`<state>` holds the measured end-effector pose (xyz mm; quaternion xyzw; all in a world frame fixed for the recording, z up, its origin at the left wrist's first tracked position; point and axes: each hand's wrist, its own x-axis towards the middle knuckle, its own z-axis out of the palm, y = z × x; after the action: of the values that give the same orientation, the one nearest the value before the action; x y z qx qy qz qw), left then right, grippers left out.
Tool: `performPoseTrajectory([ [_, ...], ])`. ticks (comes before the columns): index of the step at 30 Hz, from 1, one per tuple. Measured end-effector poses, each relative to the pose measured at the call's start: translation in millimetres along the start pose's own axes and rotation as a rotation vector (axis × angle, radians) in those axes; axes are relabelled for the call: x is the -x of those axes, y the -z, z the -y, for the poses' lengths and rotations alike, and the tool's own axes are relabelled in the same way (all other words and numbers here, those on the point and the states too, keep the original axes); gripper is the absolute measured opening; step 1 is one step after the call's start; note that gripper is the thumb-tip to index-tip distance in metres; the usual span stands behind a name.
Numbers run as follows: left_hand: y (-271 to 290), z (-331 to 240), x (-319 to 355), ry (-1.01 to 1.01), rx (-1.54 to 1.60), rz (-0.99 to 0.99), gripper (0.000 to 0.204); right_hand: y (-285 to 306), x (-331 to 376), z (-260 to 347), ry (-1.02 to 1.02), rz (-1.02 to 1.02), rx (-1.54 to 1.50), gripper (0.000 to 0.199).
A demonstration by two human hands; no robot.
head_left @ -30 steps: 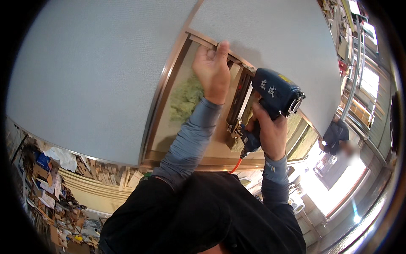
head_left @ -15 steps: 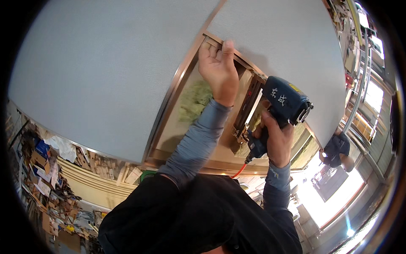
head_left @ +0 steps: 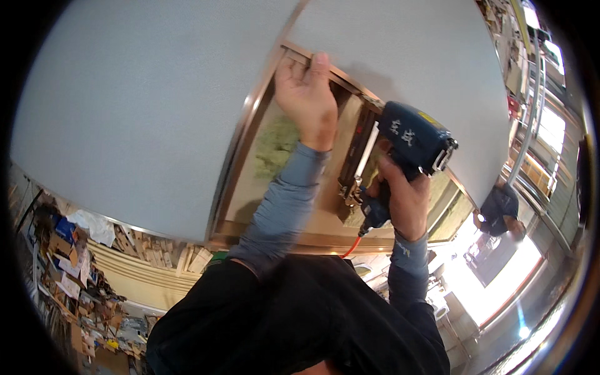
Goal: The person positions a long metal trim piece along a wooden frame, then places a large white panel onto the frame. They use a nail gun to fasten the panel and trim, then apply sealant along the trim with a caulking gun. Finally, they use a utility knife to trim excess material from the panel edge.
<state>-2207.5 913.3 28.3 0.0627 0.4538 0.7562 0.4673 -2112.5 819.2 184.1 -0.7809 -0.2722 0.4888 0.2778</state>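
Note:
My left hand grips a copper-coloured trim strip along the upper edge of a rectangular opening, thumb outside and fingers curled behind it. In my right hand is a dark blue air nail gun, an orange air hose running from the bottom of its handle. The gun's nose end is close to the trim, to the right of my left hand; whether it touches I cannot tell. Within the opening, yellow-green insulation wool and dark metal lock parts show.
Large grey panels spread around the opening. At the lower left, wood offcuts and stacked pale boards lie beside heaped scrap. Another person in dark clothes is at the right, near a bright doorway.
The whole view has shifted slightly, so panel, hands and nail gun appear a little further left. Both hands keep their grips, and the gun stays at about the same place by the trim.

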Motion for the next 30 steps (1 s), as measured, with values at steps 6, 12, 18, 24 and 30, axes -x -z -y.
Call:
performPoseTrajectory([
  [6, -3.0, -1.9, 0.0, 0.009, 0.029, 0.021, 0.021, -8.5, 1.2, 8.4, 0.047, 0.005, 0.04, 0.016],
  [12, -3.9, 0.8, -0.3, 0.027, 0.037, 0.014, 0.021, -16.8, 5.1, 5.0, 0.118, -0.063, 0.071, 0.021],
  [18, -4.4, 1.9, -2.2, 0.007, 0.027, 0.002, 0.022, -30.0, 7.3, -3.8, 0.137, -0.107, -0.028, 0.024],
  [24, -4.7, 2.8, 3.0, -0.002, -0.003, 0.004, 0.024, -26.0, 9.2, -6.5, 0.09, -0.087, -0.073, 0.021],
  [30, 1.7, -2.9, -5.2, 0.088, 0.075, 0.043, 0.033, -21.9, 4.9, -13.2, 0.111, -0.008, -0.104, 0.015],
])
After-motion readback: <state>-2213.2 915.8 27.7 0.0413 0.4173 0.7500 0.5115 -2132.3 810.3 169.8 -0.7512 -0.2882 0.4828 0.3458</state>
